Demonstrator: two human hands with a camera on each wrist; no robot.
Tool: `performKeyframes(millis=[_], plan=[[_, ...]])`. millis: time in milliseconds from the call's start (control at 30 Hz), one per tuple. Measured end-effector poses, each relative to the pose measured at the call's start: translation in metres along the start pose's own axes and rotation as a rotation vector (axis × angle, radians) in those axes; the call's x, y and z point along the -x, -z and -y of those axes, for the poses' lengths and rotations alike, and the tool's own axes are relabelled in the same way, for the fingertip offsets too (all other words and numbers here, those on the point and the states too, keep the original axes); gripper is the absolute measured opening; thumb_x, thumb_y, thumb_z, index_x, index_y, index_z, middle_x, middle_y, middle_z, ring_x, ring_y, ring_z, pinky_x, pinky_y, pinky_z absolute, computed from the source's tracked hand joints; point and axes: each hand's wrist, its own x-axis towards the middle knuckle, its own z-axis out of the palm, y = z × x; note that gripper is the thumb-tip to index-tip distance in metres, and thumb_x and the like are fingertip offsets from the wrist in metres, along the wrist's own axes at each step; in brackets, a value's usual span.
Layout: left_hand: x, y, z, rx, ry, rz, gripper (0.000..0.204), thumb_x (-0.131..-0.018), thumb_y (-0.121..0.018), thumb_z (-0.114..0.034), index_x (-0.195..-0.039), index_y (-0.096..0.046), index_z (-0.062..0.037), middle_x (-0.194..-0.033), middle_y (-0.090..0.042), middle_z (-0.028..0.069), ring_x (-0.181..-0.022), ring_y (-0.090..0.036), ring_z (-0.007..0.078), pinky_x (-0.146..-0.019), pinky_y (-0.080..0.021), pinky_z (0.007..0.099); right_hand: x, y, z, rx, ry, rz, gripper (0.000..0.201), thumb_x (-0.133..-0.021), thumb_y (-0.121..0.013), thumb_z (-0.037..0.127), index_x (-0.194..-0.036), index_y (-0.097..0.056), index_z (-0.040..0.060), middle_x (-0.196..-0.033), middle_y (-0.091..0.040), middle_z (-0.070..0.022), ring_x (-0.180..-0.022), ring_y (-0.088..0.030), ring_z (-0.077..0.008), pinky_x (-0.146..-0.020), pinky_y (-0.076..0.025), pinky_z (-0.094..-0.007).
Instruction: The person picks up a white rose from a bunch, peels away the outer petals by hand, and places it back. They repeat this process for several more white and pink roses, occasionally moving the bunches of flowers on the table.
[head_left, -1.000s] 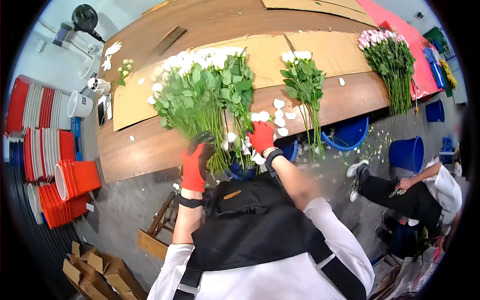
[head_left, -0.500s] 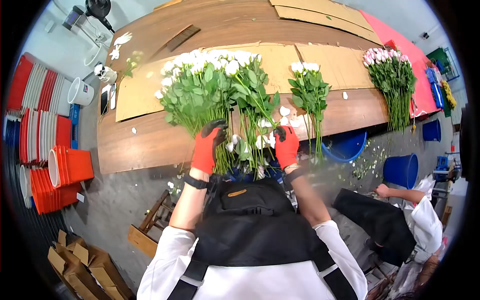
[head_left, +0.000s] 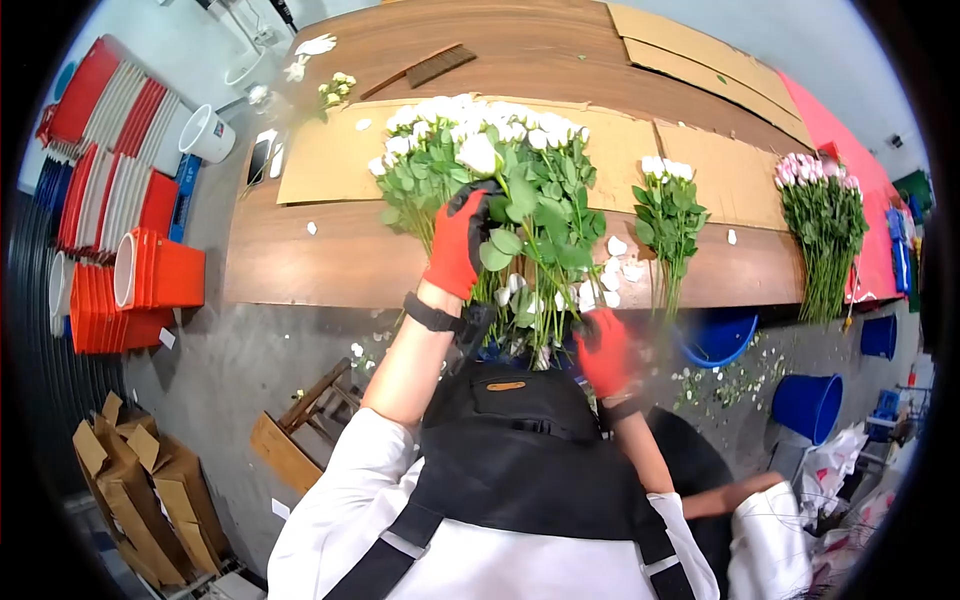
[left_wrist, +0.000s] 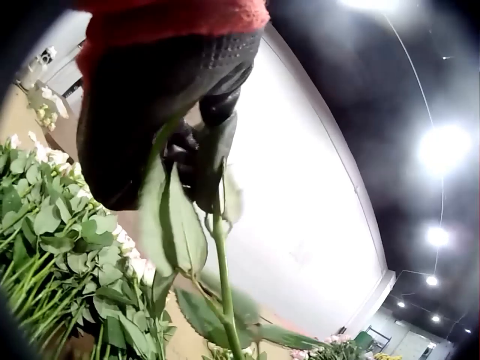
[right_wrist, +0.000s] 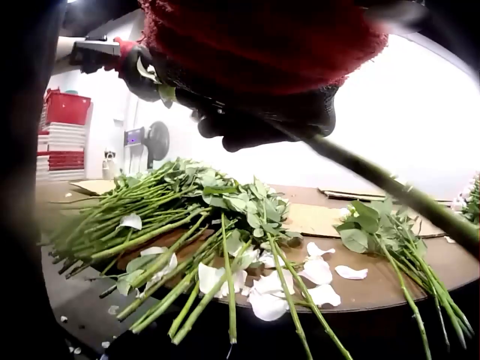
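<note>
In a red and black work glove, my left hand pinches a white rose just below its bloom, over the pile. In the left wrist view its black fingers close on leaves and the green stem. My gloved right hand, blurred, is at the table's front edge near my apron. The right wrist view shows its fingers curled round a thick stem. Under the hands lies a broad pile of white roses, cut stems towards me, with loose white petals beside them.
A small bunch of white roses and a bundle of pink roses lie to the right. Cardboard and a brush are on the table. Blue tubs stand on the floor; another person's arm is close at right.
My left hand has risen from the stems to below a rose's bloom. The right hand picked up a rose by its stem and has drawn back towards my body. The head view has shifted.
</note>
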Motion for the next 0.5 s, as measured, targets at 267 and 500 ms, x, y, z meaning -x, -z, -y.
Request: performKeyframes(millis=[267, 500], plan=[[0.037, -0.024, 0.006, 0.007, -0.023, -0.001, 0.023, -0.089, -0.062, -0.006, -0.111, -0.064, 0.0012, -0.095, -0.067, 0.0019, -0.083, -0.061, 0.0094, -0.076, -0.049, 0.0244, 0.019, -0.006, -0.018, -0.130, -0.045, 0.264, 0.047, -0.071, -0.074, 0.012, -0.115, -0.060, 0.0046, -0.111, -0.061, -0.0145, -0.102, -0.058, -0.0341, -0.090, -0.045, -0.0395], [0.073, -0.054, 0.014, -0.192, -0.127, 0.078, 0.031, -0.083, -0.059, 0.004, -0.114, -0.061, 0.0025, -0.104, -0.066, 0.0043, -0.094, -0.061, 0.0116, -0.084, -0.047, 0.0266, -0.074, 0.087, 0.092, -0.516, -0.084, -0.161, 0.040, -0.075, -0.066, -0.001, -0.115, -0.063, 0.0019, -0.116, -0.061, -0.0159, -0.111, -0.056, -0.0300, -0.098, -0.041, -0.0378]])
